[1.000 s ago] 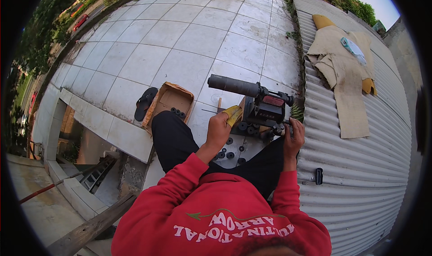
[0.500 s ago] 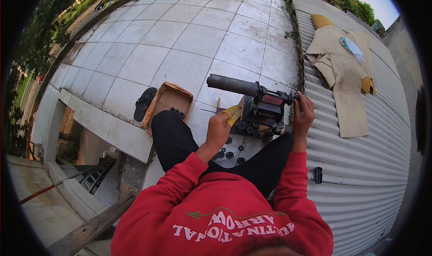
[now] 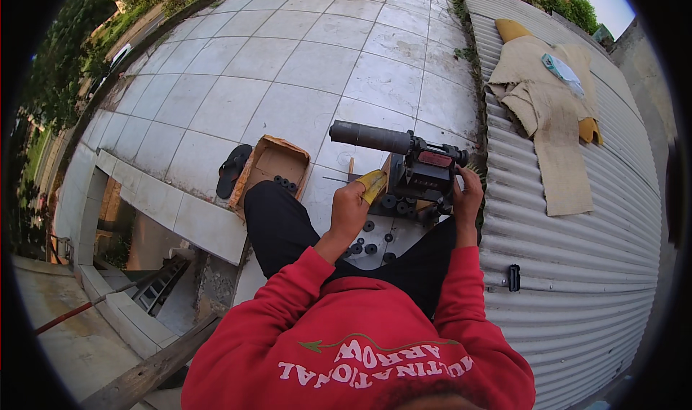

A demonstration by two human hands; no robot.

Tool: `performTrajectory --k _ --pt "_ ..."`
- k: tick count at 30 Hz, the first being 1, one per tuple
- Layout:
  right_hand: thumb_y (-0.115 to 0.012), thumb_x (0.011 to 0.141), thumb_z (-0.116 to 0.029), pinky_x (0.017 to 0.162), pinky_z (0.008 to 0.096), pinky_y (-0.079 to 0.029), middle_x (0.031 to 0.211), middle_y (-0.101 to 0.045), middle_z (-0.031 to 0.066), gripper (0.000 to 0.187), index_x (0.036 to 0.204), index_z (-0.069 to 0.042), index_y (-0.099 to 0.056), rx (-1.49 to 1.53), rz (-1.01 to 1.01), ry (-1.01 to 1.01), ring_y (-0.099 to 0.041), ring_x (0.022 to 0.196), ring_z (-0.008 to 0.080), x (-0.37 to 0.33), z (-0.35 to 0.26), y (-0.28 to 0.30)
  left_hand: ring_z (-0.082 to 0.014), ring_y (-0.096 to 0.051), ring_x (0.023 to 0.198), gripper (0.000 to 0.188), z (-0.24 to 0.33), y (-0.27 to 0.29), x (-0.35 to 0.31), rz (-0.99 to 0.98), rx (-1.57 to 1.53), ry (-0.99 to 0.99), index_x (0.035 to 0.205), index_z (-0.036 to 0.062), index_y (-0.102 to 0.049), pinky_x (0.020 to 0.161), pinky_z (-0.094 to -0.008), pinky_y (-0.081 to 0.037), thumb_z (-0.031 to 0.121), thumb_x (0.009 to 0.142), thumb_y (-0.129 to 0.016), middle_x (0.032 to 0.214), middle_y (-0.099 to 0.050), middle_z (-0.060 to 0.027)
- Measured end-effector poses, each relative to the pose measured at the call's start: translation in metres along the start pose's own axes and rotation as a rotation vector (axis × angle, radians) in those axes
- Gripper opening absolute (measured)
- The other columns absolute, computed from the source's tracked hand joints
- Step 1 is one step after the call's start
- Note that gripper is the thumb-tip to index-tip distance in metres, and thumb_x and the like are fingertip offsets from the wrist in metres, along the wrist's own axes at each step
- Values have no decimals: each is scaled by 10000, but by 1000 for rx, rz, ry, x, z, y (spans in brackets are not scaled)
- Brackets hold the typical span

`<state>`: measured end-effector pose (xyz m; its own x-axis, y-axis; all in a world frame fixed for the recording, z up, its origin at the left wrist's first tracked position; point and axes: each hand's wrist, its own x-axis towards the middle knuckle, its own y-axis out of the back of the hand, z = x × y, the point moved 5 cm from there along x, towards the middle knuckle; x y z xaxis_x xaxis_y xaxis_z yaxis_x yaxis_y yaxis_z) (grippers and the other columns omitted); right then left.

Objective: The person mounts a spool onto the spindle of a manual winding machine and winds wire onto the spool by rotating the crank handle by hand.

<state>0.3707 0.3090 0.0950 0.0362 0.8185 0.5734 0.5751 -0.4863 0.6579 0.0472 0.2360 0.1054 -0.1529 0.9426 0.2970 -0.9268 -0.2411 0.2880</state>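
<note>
Between my knees stands a black machine (image 3: 422, 175) with a long dark cylinder (image 3: 369, 136) jutting out to the left and knobs on its right end. My left hand (image 3: 349, 212) is closed on a folded yellow piece (image 3: 373, 184), cloth or abrasive sheet; I cannot tell which. That piece lies against the machine's left side. At the machine's right end, my right hand (image 3: 466, 197) has its fingers curled on the casing below the knob (image 3: 462, 155); its fingertips are partly hidden. Several round black pieces with centre holes (image 3: 389, 201) lie at the machine's foot and between my legs.
A torn cardboard box (image 3: 287, 150) with several black round pieces stands by my left knee, beside a black sandal (image 3: 233, 170). Corrugated roofing (image 3: 562, 266) on the right bears beige cloth (image 3: 559, 150) and a small black object (image 3: 514, 277). A ladder (image 3: 162, 284) shows through an opening at lower left.
My right hand has come down and left from the knob to the machine's right side. My left hand keeps the yellow piece in nearly the same place.
</note>
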Motion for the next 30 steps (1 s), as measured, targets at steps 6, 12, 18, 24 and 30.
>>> performTrajectory --k 6,12,18,24,30 --pt "-794 923 -78 1081 438 -510 1249 -752 129 348 1270 -74 -758 29 -57 -27 -682 1218 324 -28 -23 20 -314 -810 966 254 -12 -3 -2 -18 69 20 1176 -71 -778 804 -351 -608 -46 929 -725 1051 -797 -247" --pt "-607 886 145 1016 449 -532 1265 -685 162 438 1264 -49 -710 54 277 177 -652 1194 377 -66 -88 45 -420 -769 956 166 -10 -1 -5 3 -7 -23 1008 -99 -737 804 -409 -612 -121 871 -645 1044 -760 -281" --pt "-692 959 44 763 342 -572 1266 -702 174 450 1401 -39 -681 421 -100 5 -698 821 204 -61 -171 15 -444 -751 1034 188 -8 -2 -24 -69 57 -140 1019 -76 -747 945 -474 -614 -108 854 -662 1053 -753 -285" --pt "-692 1018 -40 680 308 -540 980 -777 116 311 1325 -21 -743 662 -404 -222 -674 730 134 -55 -184 -35 -484 -730 1032 250 -36 -7 -66 -247 169 -125 1047 -56 -761 1068 -521 -573 -109 825 -657 958 -734 -289" --pt "-682 1007 -8 675 321 -540 863 -733 125 243 1231 -31 -775 652 -479 -129 -712 736 179 -87 -182 -45 -403 -539 1472 555 -68 32 -78 -373 -9 117 1386 -44 -649 1237 -412 -412 63 871 -825 1589 -522 -287"
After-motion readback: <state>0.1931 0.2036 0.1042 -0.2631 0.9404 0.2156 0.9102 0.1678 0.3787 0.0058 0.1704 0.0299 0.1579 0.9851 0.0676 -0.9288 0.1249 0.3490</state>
